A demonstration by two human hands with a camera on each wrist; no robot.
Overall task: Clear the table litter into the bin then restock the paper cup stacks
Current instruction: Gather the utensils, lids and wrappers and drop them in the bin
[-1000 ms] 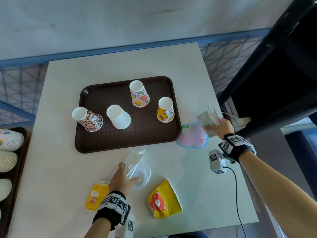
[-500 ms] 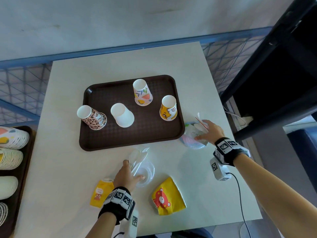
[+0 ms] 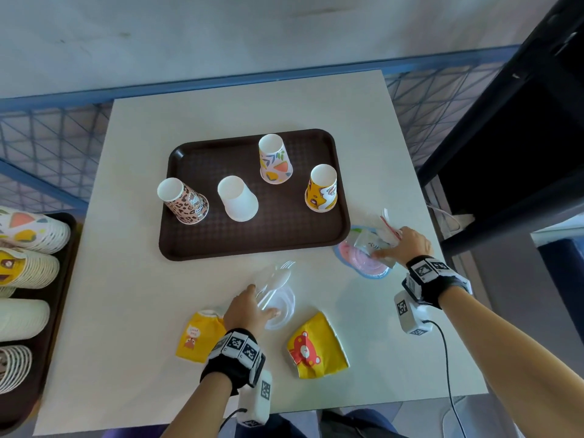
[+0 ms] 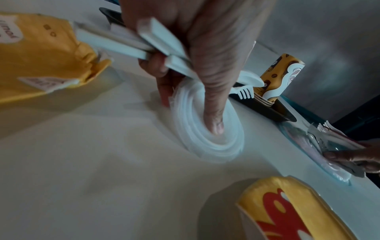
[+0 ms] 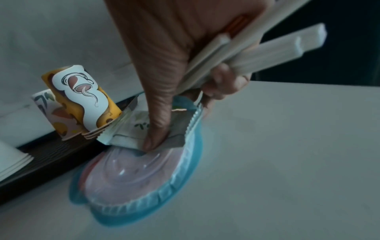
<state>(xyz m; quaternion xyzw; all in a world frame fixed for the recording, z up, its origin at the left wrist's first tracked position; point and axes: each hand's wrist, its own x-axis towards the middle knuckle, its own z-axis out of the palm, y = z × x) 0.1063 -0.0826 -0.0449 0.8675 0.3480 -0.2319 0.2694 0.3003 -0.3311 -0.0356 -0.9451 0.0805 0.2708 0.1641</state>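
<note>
My left hand (image 3: 262, 301) grips white plastic cutlery (image 3: 278, 276) near the table's front. Its thumb presses into a clear plastic lid (image 3: 282, 311). The left wrist view shows that hand (image 4: 191, 113) with the fork and spoon handles (image 4: 123, 47) above the lid (image 4: 205, 142). My right hand (image 3: 390, 245) holds another cutlery bundle (image 5: 267, 53). Its thumb pins a pale wrapper (image 3: 368, 245) onto a blue paper plate (image 3: 376, 275). In the right wrist view the hand (image 5: 185, 116) presses the wrapper (image 5: 127, 136) on a clear dome lid (image 5: 127, 175) lying in the plate (image 5: 185, 186).
Two flattened yellow cups (image 3: 197, 339) (image 3: 316, 349) lie either side of my left hand. A brown tray (image 3: 177, 248) carries several upside-down cup stacks, among them a white one (image 3: 237, 199) and a yellow one (image 3: 320, 188). More cup stacks (image 3: 25, 235) lie on a tray at the left edge.
My right hand has come down from holding the wrapper above the table and now presses it onto the blue plate. My left hand has stayed on the lid.
</note>
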